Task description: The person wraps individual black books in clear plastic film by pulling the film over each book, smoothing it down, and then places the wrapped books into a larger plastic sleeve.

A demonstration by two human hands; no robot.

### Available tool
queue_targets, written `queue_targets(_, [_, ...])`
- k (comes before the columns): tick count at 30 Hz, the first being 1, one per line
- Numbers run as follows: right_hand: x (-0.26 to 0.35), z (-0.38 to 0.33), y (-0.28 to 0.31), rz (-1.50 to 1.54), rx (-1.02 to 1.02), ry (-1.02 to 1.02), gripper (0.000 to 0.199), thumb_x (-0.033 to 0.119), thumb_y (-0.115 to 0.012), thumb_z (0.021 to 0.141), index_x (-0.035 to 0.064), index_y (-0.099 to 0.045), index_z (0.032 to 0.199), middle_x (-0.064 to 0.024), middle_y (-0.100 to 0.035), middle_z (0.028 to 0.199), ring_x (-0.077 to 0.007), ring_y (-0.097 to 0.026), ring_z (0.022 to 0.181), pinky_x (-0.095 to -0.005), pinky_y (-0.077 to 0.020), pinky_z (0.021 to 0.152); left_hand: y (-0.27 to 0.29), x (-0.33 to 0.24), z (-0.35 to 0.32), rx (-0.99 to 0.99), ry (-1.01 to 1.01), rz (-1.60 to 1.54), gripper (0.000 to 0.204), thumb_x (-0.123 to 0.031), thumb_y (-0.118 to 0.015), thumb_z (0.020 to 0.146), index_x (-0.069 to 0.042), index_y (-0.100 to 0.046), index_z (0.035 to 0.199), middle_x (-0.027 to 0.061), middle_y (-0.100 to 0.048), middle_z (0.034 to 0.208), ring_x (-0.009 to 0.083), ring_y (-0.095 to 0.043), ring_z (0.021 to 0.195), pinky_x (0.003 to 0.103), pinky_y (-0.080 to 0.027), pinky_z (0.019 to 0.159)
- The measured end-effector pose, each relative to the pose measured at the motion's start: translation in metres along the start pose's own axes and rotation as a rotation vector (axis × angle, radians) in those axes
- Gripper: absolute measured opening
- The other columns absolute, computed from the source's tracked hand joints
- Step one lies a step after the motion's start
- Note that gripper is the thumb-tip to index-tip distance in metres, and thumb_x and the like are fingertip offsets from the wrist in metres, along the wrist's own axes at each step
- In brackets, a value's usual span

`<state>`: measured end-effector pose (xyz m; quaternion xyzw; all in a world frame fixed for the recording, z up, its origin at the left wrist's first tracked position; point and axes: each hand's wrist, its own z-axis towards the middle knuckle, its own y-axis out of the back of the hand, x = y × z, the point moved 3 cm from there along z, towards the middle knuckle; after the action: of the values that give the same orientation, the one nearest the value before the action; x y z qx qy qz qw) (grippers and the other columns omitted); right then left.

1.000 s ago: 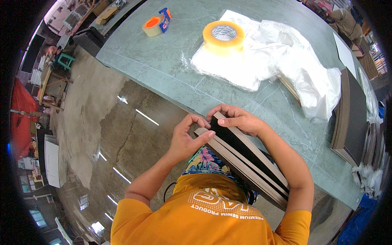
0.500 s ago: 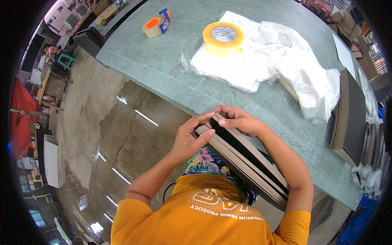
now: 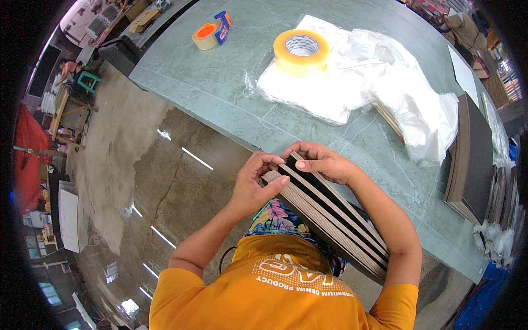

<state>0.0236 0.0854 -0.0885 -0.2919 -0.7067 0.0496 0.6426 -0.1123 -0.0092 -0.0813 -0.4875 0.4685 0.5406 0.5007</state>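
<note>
Both my hands are at the upper end of a stack of thin boards (image 3: 325, 221), with black faces and brown edges. The stack slants down to the right, in front of my body and close to the table's near edge. My left hand (image 3: 256, 180) grips the corner of the nearer boards, its thumb on their edges and its fingers bent over the end. My right hand (image 3: 322, 161) pinches the far boards between thumb and fingers. Black gaps show between the fanned boards, and a single board stands apart in the middle. The lower end rests by my right forearm.
On the green marbled table (image 3: 187, 77) lie a clear tape roll (image 3: 301, 50), white plastic bags (image 3: 379, 71) and a tape roll in a blue dispenser (image 3: 209, 36). More dark boards (image 3: 473, 148) stand at the right. Wet concrete floor (image 3: 181, 165) lies left.
One board has come away from the nearer boards and now stands between the two groups. My left fingertips have shifted slightly back; my right hand is nearly still.
</note>
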Motion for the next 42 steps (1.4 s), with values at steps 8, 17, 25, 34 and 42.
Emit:
queue_targets(8, [0.002, 0.000, -0.002, -0.005, -0.004, 0.007, 0.036, 0.021, -0.058, 0.080, 0.0031, -0.046, 0.108, -0.0050, -0.054, 0.093, -0.0107, -0.052, 0.085, -0.0240, -0.0409, 0.078, 0.001, 0.002, -0.002, 0.012, 0.034, -0.004, 0.031, -0.003, -0.061, 0.073, -0.002, -0.047, 0.101, 0.0040, -0.048, 0.096, 0.0113, -0.049, 0.090, 0.025, -0.040, 0.080])
queue_targets(17, [0.000, 0.000, 0.000, -0.018, 0.006, 0.014, 0.036, 0.023, -0.058, 0.079, 0.0037, -0.047, 0.108, -0.0058, -0.054, 0.098, -0.0120, -0.050, 0.091, -0.0255, -0.0395, 0.081, 0.002, 0.002, -0.003, 0.025, 0.065, -0.040, 0.030, -0.006, -0.063, 0.073, -0.004, -0.045, 0.098, 0.0027, -0.047, 0.096, 0.0107, -0.048, 0.092, 0.025, -0.040, 0.079])
queue_targets(25, [0.001, 0.000, -0.003, -0.013, -0.011, 0.002, 0.035, 0.022, -0.059, 0.079, 0.0041, -0.048, 0.107, -0.0050, -0.054, 0.097, -0.0114, -0.050, 0.090, -0.0248, -0.0393, 0.081, 0.001, -0.001, -0.001, 0.034, 0.042, -0.048, 0.030, -0.011, -0.064, 0.074, -0.004, -0.045, 0.096, 0.0025, -0.050, 0.089, 0.0089, -0.050, 0.083, 0.024, -0.041, 0.074])
queue_targets(34, [0.018, -0.057, -0.031, -0.574, -0.218, -0.280, 0.075, 0.051, -0.053, 0.076, -0.0058, -0.032, 0.122, -0.0225, -0.050, 0.109, -0.0272, -0.048, 0.104, -0.0357, -0.0367, 0.089, 0.011, 0.007, 0.004, 0.280, -0.010, 0.112, 0.070, -0.022, -0.078, 0.057, -0.004, -0.039, 0.112, 0.0044, -0.044, 0.100, 0.0174, -0.044, 0.095, 0.030, -0.037, 0.084])
queue_targets(42, [0.001, -0.139, -0.068, -1.300, -0.479, -0.539, 0.069, 0.034, -0.071, 0.063, -0.0002, -0.035, 0.110, -0.0252, -0.056, 0.081, -0.0405, -0.056, 0.078, -0.0435, -0.0451, 0.068, -0.015, 0.060, -0.007, -0.040, -0.125, 0.138, 0.061, -0.043, -0.070, 0.063, 0.004, -0.051, 0.097, 0.0163, -0.053, 0.085, 0.0266, -0.052, 0.089, 0.037, -0.040, 0.077])
